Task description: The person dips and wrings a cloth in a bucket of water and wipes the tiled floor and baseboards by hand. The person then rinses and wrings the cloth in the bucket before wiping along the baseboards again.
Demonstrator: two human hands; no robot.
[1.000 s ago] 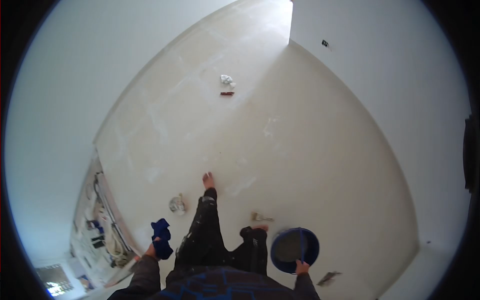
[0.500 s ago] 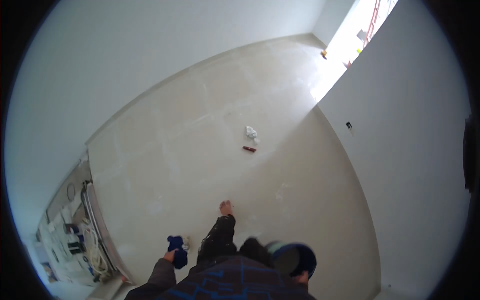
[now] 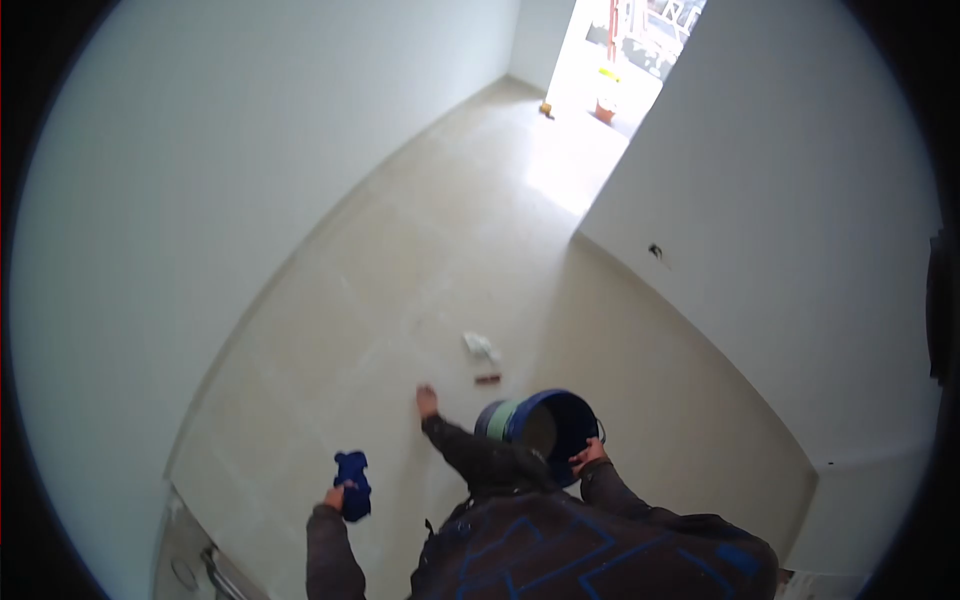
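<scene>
Held: blue bucket (image 3: 574,418) and blue cloth (image 3: 353,490).
Left hand (image 3: 337,495) is closed around the cloth; right hand (image 3: 589,456), fingers curled, grips the bucket's rim (interior partly grey) beside the person's leg (image 3: 480,460).

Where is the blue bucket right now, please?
In the head view, the blue bucket is low and right of centre, held by the right hand, just below the reddish-brown bar.

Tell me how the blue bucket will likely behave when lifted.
The blue bucket may be heavy for its size: a greyish surface, possibly liquid, shows inside. Being open-topped, it could spill if tipped. It is probably stiff: it looks round, not buckled, at the right hand.
</scene>
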